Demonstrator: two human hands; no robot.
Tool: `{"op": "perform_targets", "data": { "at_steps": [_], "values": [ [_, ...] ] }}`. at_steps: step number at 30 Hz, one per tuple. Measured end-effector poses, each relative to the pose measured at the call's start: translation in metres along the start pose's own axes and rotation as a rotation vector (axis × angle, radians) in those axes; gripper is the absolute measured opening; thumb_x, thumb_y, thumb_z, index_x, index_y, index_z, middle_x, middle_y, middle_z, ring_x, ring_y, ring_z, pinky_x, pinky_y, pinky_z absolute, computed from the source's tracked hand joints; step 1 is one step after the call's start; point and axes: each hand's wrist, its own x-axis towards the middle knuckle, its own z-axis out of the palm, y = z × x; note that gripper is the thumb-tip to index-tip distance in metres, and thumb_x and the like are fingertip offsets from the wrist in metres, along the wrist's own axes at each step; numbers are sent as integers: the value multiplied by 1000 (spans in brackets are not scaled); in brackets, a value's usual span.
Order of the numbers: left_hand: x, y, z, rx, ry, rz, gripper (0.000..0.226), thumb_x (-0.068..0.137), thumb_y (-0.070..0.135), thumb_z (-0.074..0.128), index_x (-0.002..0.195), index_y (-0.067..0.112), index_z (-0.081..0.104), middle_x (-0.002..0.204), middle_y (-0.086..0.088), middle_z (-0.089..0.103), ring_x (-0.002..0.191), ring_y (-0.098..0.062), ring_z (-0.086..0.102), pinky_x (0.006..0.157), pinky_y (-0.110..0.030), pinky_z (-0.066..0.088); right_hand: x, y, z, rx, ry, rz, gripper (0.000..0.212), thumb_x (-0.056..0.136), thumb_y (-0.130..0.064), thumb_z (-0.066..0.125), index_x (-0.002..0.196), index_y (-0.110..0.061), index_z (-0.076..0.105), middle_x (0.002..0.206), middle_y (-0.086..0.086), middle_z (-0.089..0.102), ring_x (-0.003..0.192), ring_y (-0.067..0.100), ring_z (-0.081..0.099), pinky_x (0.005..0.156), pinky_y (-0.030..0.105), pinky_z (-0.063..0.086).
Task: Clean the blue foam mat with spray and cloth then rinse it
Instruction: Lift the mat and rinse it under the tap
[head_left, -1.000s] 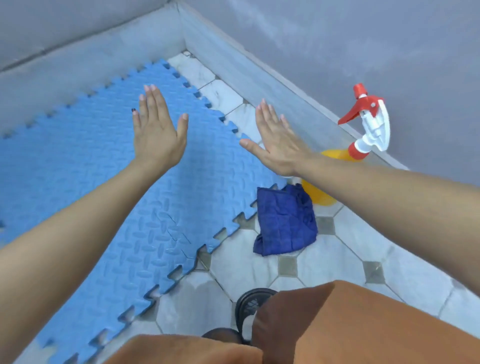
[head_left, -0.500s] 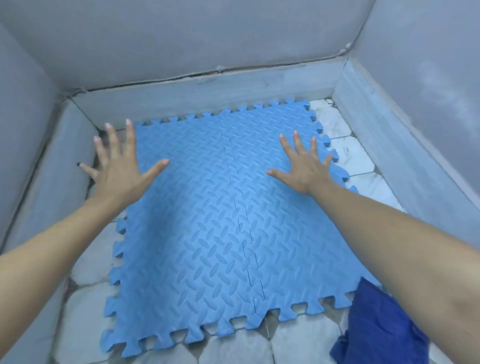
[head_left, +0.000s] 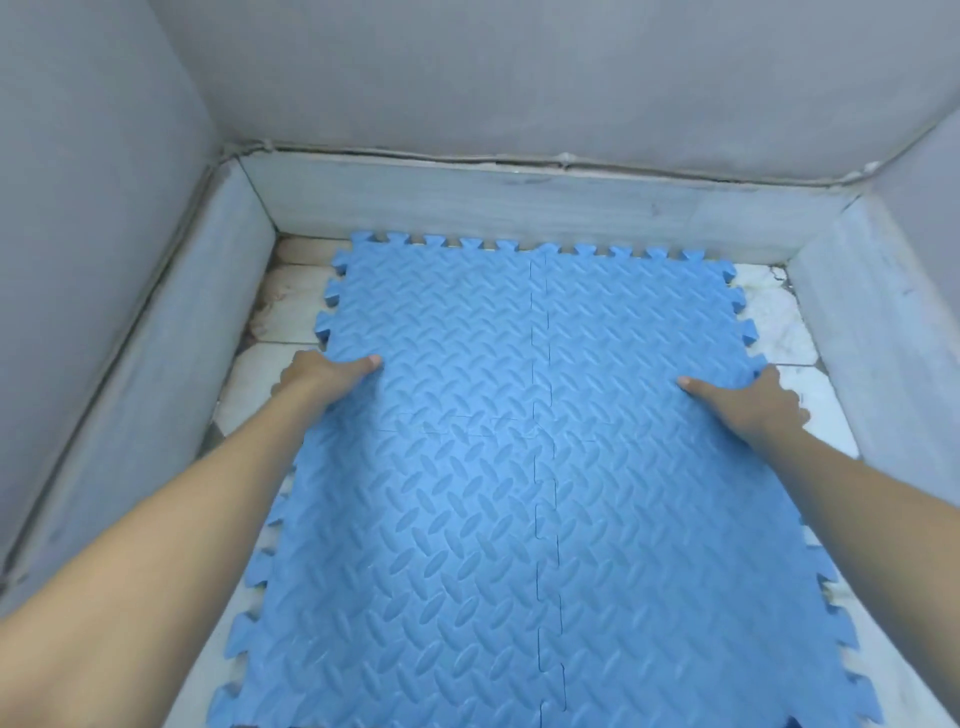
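Note:
The blue foam mat (head_left: 519, 467), made of interlocking tiles with a ribbed pattern and toothed edges, lies on the tiled floor and fills most of the view. My left hand (head_left: 322, 376) grips the mat's left edge, thumb on top and fingers curled under. At the right edge, my right hand (head_left: 753, 402) holds the mat the same way. The spray bottle and the cloth are out of view.
Grey walls with a low pale skirting (head_left: 519, 208) close in on the left, far and right sides. Strips of stained white floor tile (head_left: 285, 312) show on both sides of the mat, the right strip (head_left: 779, 322) narrow.
Both hands dropped from hovering open above the mat to its left and right edges and closed on them. The view moved closer; the dark blue cloth left the frame.

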Motion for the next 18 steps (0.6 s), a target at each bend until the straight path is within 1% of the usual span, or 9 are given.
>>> {"op": "perform_targets", "data": {
  "at_steps": [2, 4, 6, 8, 9, 12, 14, 16, 18],
  "values": [
    [10, -7, -13, -209, -34, -41, 109, 33, 72, 82, 117, 7, 60, 121, -10, 63, 104, -31, 63, 90, -45, 53, 3, 1, -9, 127, -26, 16, 131, 39, -79, 75, 146, -16, 32, 143, 12, 48, 131, 36, 46, 108, 53, 37],
    [15, -7, -22, -321, -51, -46, 90, 43, 62, 87, 110, 9, 61, 121, -8, 64, 105, -29, 63, 90, -43, 50, -1, 0, -25, 348, -54, 48, 106, 49, -66, 82, 130, -6, 50, 122, 11, 62, 105, 31, 62, 91, 44, 52],
    [8, -4, -30, -389, -77, -46, 75, 57, 52, 86, 114, 9, 61, 120, -9, 64, 104, -29, 63, 86, -40, 49, -6, -7, -44, 491, -76, -13, 54, 70, -45, 83, 99, -5, 59, 89, 6, 62, 70, 21, 60, 62, 29, 52],
    [0, -5, -40, -455, -64, -9, 65, 68, 42, 83, 115, 4, 61, 117, -13, 66, 99, -29, 65, 78, -38, 49, -11, -17, -62, 558, -66, -96, 33, 79, -33, 79, 78, -12, 53, 73, 3, 53, 54, 16, 49, 46, 24, 43],
    [-8, -1, -46, -460, -56, 10, 65, 69, 40, 83, 117, 2, 62, 116, -15, 66, 97, -30, 65, 77, -39, 50, -13, -16, -72, 589, -59, -91, 32, 79, -31, 79, 76, -13, 53, 74, 3, 55, 54, 17, 52, 47, 25, 46],
    [-29, 7, -77, -535, -38, 70, 64, 63, 45, 85, 111, 7, 66, 108, -14, 70, 90, -31, 67, 80, -42, 52, -27, -16, -98, 714, -34, -104, 32, 73, -32, 83, 80, -11, 61, 88, 12, 68, 73, 28, 65, 72, 40, 56],
    [-37, 17, -98, -554, -64, 127, 75, 46, 54, 89, 104, 12, 69, 100, -12, 73, 88, -34, 69, 84, -50, 53, -30, -21, -119, 723, -34, -160, 33, 71, -35, 83, 80, -9, 65, 88, 22, 72, 72, 29, 66, 73, 42, 56],
    [-43, 31, -121, -552, -89, 209, 84, 35, 58, 90, 103, 12, 70, 96, -10, 75, 84, -32, 72, 84, -51, 55, -39, -34, -146, 745, -59, -218, 28, 79, -29, 79, 83, -4, 68, 86, 22, 73, 70, 30, 68, 71, 41, 56],
    [-50, 54, -147, -530, -49, 292, 93, 29, 63, 90, 102, 11, 65, 97, -9, 74, 83, -29, 72, 82, -47, 57, -44, -49, -178, 749, -80, -265, 26, 84, -23, 74, 91, 2, 71, 88, 21, 75, 81, 37, 71, 82, 52, 57]
  ]
}}
